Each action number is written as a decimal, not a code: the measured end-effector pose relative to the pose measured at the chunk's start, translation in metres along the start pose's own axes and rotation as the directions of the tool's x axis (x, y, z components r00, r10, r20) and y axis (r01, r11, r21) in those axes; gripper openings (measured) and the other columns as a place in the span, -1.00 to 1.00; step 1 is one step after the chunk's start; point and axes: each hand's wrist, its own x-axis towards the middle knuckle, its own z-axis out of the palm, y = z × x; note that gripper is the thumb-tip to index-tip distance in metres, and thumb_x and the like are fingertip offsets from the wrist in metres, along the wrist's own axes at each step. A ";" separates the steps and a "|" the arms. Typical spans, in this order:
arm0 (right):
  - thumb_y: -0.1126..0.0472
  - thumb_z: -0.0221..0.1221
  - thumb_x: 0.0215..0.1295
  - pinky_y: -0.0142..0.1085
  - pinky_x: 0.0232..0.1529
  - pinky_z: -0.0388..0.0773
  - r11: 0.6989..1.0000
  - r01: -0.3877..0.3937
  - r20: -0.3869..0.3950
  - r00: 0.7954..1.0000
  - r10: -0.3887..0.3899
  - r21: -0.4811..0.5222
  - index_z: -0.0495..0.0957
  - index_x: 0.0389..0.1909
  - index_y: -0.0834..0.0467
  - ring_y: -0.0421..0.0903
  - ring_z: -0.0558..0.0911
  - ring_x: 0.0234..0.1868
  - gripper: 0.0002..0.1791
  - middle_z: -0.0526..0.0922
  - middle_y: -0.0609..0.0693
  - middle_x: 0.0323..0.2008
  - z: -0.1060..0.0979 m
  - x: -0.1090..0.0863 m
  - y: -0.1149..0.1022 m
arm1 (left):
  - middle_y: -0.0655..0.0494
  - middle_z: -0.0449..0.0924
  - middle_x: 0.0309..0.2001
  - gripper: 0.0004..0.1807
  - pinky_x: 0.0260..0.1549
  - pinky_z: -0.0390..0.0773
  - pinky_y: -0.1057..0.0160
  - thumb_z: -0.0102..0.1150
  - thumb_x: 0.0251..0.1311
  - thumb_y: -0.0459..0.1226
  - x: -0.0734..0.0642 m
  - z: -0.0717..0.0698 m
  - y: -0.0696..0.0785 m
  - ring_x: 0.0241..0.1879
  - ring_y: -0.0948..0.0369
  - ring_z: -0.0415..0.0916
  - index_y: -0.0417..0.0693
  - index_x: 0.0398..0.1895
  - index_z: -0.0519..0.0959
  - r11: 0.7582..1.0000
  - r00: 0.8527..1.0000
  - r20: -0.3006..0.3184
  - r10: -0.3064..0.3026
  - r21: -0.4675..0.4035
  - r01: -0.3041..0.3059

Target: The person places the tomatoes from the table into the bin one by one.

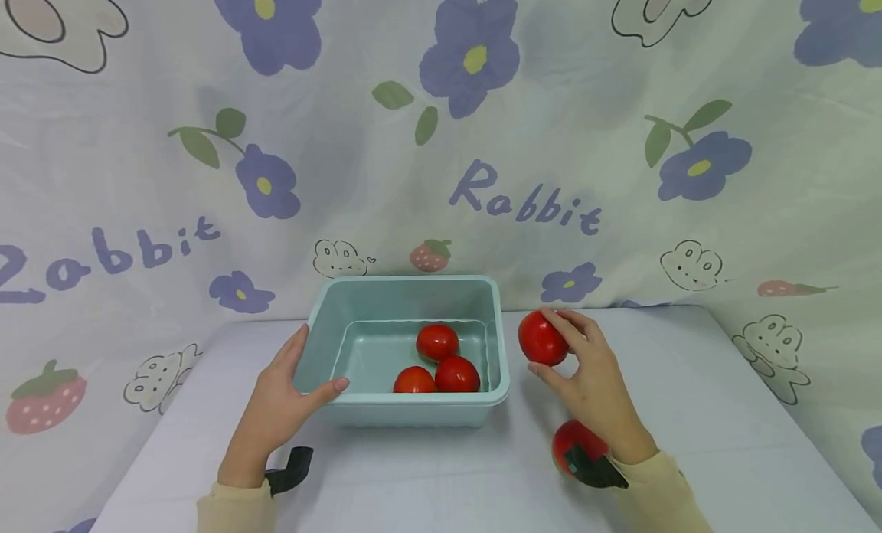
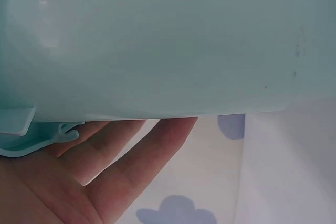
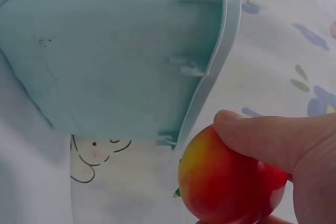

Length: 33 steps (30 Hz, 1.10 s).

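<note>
Right hand (image 1: 591,376): the grip pinches one held fruit (image 1: 540,338), with the thumb at its lower side and the fingers over its top. The held fruit is outside the bin (image 1: 413,400), just to the right of its right wall; the head view shows a gap between the two. The right wrist view shows red skin with a yellow patch and the thumb pressed to it.

Left hand (image 1: 274,399): the grip is spread at the near left corner of the bin. The thumb extends over the front rim; the fingers lie along the outside of the left wall. The left wrist view shows these fingers nearly straight, their tips hidden by the bin.

Bin: pale blue-green, upright on the white surface (image 1: 406,472). It contains three fruits, grouped toward the right: a rear fruit (image 1: 437,342), a front right fruit (image 1: 458,374) and a front left fruit (image 1: 413,380). The front rim hides the lower parts of the front two.

Loose fruit (image 1: 577,435): on the surface beside the right wrist, partly covered by a black mount (image 1: 598,472).

Background: a printed cloth (image 1: 344,188) with flowers, rabbits and lettering.
</note>
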 end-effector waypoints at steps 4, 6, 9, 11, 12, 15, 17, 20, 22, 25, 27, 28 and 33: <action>0.18 0.46 -0.12 -0.05 -0.13 0.58 0.999 0.031 -0.029 0.999 -0.030 0.024 0.27 0.31 -0.18 0.02 0.38 0.14 -0.10 0.29 0.01 0.23 0.000 0.000 -0.005 | -0.08 -0.04 0.42 0.10 0.12 0.16 -0.30 0.30 -0.02 0.09 0.000 0.000 -0.001 0.35 -0.12 -0.02 -0.03 0.47 -0.14 1.000 1.000 -0.002 -0.002 0.006 0.002; 0.19 0.45 -0.11 -0.04 -0.12 0.57 0.998 0.056 -0.050 0.997 -0.055 0.036 0.27 0.31 -0.16 0.01 0.38 0.15 -0.10 0.30 0.00 0.23 0.001 0.000 -0.007 | -0.08 -0.04 0.42 0.10 0.12 0.17 -0.30 0.30 -0.02 0.09 -0.001 0.000 -0.001 0.35 -0.12 -0.02 -0.03 0.47 -0.14 1.000 1.000 -0.003 -0.003 0.008 0.004; 0.19 0.45 -0.11 -0.04 -0.11 0.57 0.995 0.092 -0.080 0.993 -0.088 0.050 0.27 0.32 -0.13 0.00 0.37 0.17 -0.10 0.30 -0.01 0.24 0.002 0.000 -0.010 | -0.07 -0.05 0.43 0.10 0.12 0.17 -0.30 0.30 -0.02 0.09 -0.001 0.000 0.000 0.35 -0.12 -0.02 -0.03 0.47 -0.14 1.000 1.000 0.000 -0.005 0.004 0.005; 0.19 0.45 -0.11 -0.04 -0.10 0.56 0.991 0.115 -0.093 0.990 -0.109 0.063 0.27 0.32 -0.10 0.00 0.36 0.18 -0.10 0.29 -0.01 0.25 0.003 0.000 -0.013 | -0.07 -0.06 0.43 0.10 0.12 0.16 -0.30 0.30 -0.02 0.09 -0.001 0.000 0.000 0.36 -0.12 -0.03 -0.03 0.47 -0.15 1.000 1.000 0.004 -0.009 -0.001 0.009; 0.19 0.45 -0.12 -0.05 -0.10 0.56 0.990 0.123 -0.096 0.989 -0.116 0.071 0.26 0.33 -0.09 -0.01 0.36 0.18 -0.09 0.29 -0.01 0.26 0.003 0.000 -0.015 | -0.07 -0.06 0.43 0.10 0.13 0.15 -0.30 0.30 -0.01 0.09 -0.001 0.000 0.000 0.36 -0.11 -0.04 -0.03 0.47 -0.15 1.000 1.000 0.006 -0.010 -0.004 0.010; 0.19 0.46 -0.13 -0.08 -0.09 0.57 0.985 0.146 -0.100 0.986 -0.137 0.093 0.25 0.34 -0.05 -0.03 0.37 0.18 -0.07 0.28 -0.02 0.27 0.006 0.001 -0.020 | -0.06 -0.07 0.43 0.10 0.13 0.14 -0.30 0.30 -0.01 0.09 -0.001 0.000 0.001 0.37 -0.11 -0.05 -0.03 0.47 -0.15 1.000 1.000 0.009 -0.014 -0.006 0.014; 0.19 0.47 -0.15 -0.13 -0.10 0.57 0.982 0.156 -0.104 0.984 -0.146 0.102 0.22 0.34 0.00 -0.06 0.37 0.18 -0.04 0.30 -0.03 0.27 0.009 0.000 -0.023 | -0.06 -0.07 0.43 0.10 0.13 0.14 -0.30 0.30 -0.02 0.09 0.000 0.000 0.001 0.37 -0.10 -0.05 -0.03 0.47 -0.15 1.000 1.000 0.007 -0.014 -0.003 0.014; 0.19 0.49 -0.19 -0.19 -0.10 0.58 0.981 0.158 -0.119 0.982 -0.145 0.115 0.18 0.35 0.05 -0.08 0.38 0.16 0.01 0.32 -0.03 0.25 0.012 -0.001 -0.026 | -0.05 -0.06 0.43 0.10 0.13 0.15 -0.30 0.30 -0.02 0.09 0.000 0.001 0.001 0.36 -0.10 -0.04 -0.03 0.47 -0.14 1.000 1.000 0.002 -0.007 0.000 0.007; 0.19 0.49 -0.20 -0.22 -0.08 0.57 0.981 0.149 -0.126 0.983 -0.133 0.123 0.16 0.35 0.06 -0.10 0.37 0.17 0.02 0.33 -0.05 0.24 0.014 -0.002 -0.029 | -0.05 -0.06 0.43 0.10 0.12 0.16 -0.30 0.30 -0.02 0.09 0.000 0.001 0.000 0.36 -0.10 -0.04 -0.03 0.47 -0.14 1.000 1.000 -0.001 -0.002 0.000 0.002; 0.19 0.49 -0.19 -0.20 -0.07 0.56 0.978 0.143 -0.130 0.984 -0.124 0.150 0.17 0.34 0.05 -0.11 0.35 0.19 0.01 0.31 -0.06 0.26 0.018 -0.003 -0.032 | -0.05 -0.05 0.43 0.10 0.13 0.16 -0.29 0.31 -0.02 0.08 0.000 0.001 0.000 0.36 -0.10 -0.03 -0.03 0.46 -0.13 1.000 1.000 -0.006 0.004 0.000 -0.004; 0.18 0.48 -0.18 -0.18 -0.06 0.56 0.976 0.144 -0.129 0.984 -0.124 0.160 0.18 0.33 0.04 -0.13 0.34 0.21 -0.01 0.29 -0.08 0.28 0.019 -0.004 -0.034 | -0.06 -0.04 0.43 0.10 0.13 0.16 -0.29 0.30 -0.02 0.08 0.000 0.001 0.000 0.36 -0.10 -0.03 -0.04 0.46 -0.13 1.000 1.000 -0.007 0.006 0.004 -0.006; 0.18 0.48 -0.17 -0.18 -0.06 0.56 0.976 0.149 -0.129 0.983 -0.129 0.160 0.19 0.33 0.03 -0.13 0.34 0.21 -0.02 0.29 -0.08 0.28 0.020 -0.004 -0.035 | -0.07 -0.04 0.43 0.10 0.13 0.16 -0.29 0.30 -0.02 0.08 0.000 0.001 0.000 0.36 -0.10 -0.03 -0.06 0.46 -0.12 1.000 1.000 -0.007 0.006 0.005 -0.006; 0.15 0.46 -0.13 -0.22 -0.03 0.54 0.970 0.171 -0.103 0.983 -0.155 0.174 0.19 0.34 -0.03 -0.16 0.32 0.22 -0.05 0.27 -0.09 0.29 0.023 -0.005 -0.039 | -0.08 -0.05 0.43 0.10 0.13 0.14 -0.30 0.31 -0.02 0.09 0.000 0.001 0.001 0.36 -0.11 -0.04 -0.07 0.46 -0.13 1.000 1.000 -0.005 0.000 0.004 0.000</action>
